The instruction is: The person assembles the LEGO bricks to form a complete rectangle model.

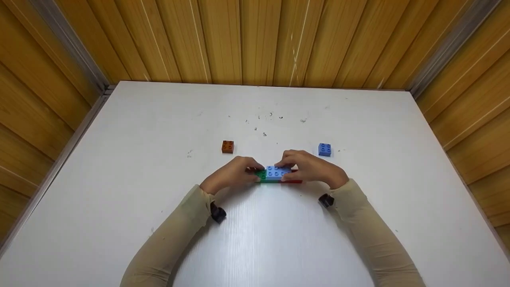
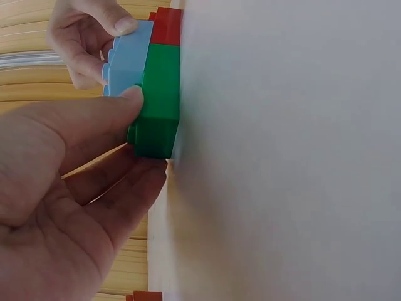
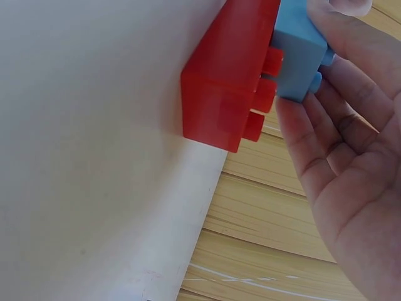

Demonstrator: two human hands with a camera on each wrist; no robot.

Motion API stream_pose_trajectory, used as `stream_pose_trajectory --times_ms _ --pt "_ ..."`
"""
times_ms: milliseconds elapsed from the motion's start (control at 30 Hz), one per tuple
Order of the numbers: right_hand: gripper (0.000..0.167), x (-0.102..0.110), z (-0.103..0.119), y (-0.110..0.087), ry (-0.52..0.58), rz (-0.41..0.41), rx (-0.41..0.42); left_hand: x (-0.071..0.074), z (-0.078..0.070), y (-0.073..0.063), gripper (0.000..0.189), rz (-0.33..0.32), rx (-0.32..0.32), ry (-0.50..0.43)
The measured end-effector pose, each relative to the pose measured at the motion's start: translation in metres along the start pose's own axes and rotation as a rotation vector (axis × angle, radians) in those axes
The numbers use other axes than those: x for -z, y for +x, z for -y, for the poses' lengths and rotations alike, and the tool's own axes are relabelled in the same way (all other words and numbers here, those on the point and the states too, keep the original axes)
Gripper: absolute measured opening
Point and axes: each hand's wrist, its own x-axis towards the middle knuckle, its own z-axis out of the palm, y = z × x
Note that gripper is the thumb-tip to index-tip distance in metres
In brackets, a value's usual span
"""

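Note:
A green brick (image 2: 160,94) and a red brick (image 3: 219,81) stand end to end on the white table. Across the top of both sits a light blue brick (image 1: 275,172) with studs upward. My left hand (image 1: 238,172) pinches the green brick at its left end, thumb on the near top edge and fingers behind. With thumb and fingers my right hand (image 1: 308,169) grips the light blue brick from its near and far sides. Some studs of the red brick show bare at the right end in the right wrist view.
Behind the hands, an orange-brown brick (image 1: 228,147) lies to the left and a smaller blue brick (image 1: 324,150) to the right. The white table (image 1: 263,239) ends at wood-patterned walls (image 1: 259,44) at the back and sides. Dark scuff marks dot its far half.

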Motion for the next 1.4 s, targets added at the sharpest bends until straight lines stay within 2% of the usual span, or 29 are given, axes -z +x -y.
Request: stream_pose_trajectory --times_ms 400,733,967,1400 --pt "0.036 -0.001 -0.001 0.0 -0.003 -0.006 -0.003 0.001 0.001 -0.002 0.035 0.006 -0.031 0.033" --pt "0.036 -0.001 0.0 0.0 0.007 0.002 -0.013 0.008 0.003 -0.002 0.034 -0.005 0.0 0.07" --pt "0.037 -0.001 -0.001 0.0 -0.005 -0.004 -0.006 0.013 0.008 -0.004 0.036 -0.037 -0.03 0.081" --pt "0.038 -0.002 0.0 0.0 -0.022 0.0 -0.035 0.024 0.016 -0.011 0.043 -0.145 -0.001 0.109"
